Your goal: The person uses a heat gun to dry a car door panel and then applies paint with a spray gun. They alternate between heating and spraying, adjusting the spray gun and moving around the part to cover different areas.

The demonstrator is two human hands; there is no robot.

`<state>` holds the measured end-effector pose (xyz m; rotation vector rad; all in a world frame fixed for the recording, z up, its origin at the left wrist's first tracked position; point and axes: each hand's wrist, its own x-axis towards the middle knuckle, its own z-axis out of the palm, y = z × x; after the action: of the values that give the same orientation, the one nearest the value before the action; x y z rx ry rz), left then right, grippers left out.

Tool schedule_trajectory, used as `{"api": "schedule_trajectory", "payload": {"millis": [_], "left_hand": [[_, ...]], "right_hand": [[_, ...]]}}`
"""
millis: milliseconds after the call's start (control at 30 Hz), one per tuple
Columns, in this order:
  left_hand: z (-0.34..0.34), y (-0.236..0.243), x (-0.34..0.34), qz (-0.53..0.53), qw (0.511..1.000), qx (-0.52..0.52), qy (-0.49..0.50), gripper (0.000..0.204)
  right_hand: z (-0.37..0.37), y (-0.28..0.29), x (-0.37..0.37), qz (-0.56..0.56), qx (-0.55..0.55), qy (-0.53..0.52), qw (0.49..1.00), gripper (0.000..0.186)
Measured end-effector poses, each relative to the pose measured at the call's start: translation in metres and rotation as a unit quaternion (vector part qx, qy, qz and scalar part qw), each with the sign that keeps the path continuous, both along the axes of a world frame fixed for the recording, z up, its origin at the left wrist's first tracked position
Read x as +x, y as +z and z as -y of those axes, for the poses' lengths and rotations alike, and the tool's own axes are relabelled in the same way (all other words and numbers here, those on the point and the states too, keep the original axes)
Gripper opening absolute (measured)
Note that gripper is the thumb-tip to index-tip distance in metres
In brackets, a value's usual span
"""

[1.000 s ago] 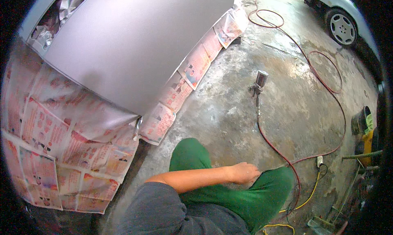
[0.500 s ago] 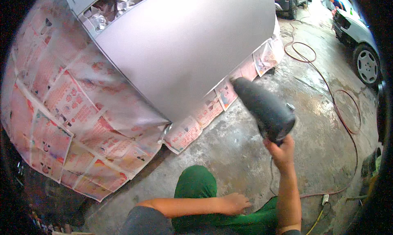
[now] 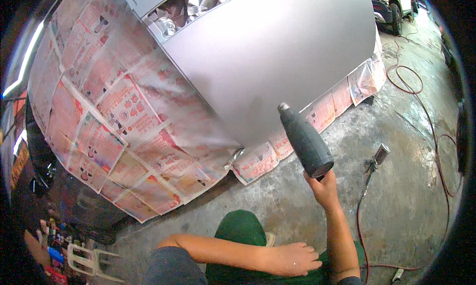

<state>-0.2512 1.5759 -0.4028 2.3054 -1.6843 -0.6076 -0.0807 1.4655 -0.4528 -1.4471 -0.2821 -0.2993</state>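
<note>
Above the concrete floor (image 3: 307, 205), a dark heat gun (image 3: 305, 141) is held up by its grip in the right hand (image 3: 325, 188), whose fingers are clamped around the handle; its nozzle is aimed at the grey car panel (image 3: 277, 57), close to the panel's lower edge. Sheets of newspaper (image 3: 114, 111) are taped around that panel as masking. The left hand (image 3: 292, 259) is laid flat and spread, gripping nothing, on the green trouser leg (image 3: 243, 230). A red hose (image 3: 421, 111) is trailed over the floor at right, and a white plastic chair (image 3: 89, 262) is seen at lower left.
</note>
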Motion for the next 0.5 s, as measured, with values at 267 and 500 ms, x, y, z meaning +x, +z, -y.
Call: {"api": "schedule_trajectory", "payload": {"millis": [267,500], "left_hand": [[0.045,-0.015,0.019,0.054,0.996,-0.051,-0.046,0.019],[0.048,-0.046,0.017,-0.057,0.981,0.145,-0.119,0.020]], "right_hand": [[-0.010,-0.004,0.011,-0.020,-0.042,0.003,0.999,0.037],[-0.010,-0.014,0.015,-0.020,-0.045,-0.007,0.999,0.045]]}}
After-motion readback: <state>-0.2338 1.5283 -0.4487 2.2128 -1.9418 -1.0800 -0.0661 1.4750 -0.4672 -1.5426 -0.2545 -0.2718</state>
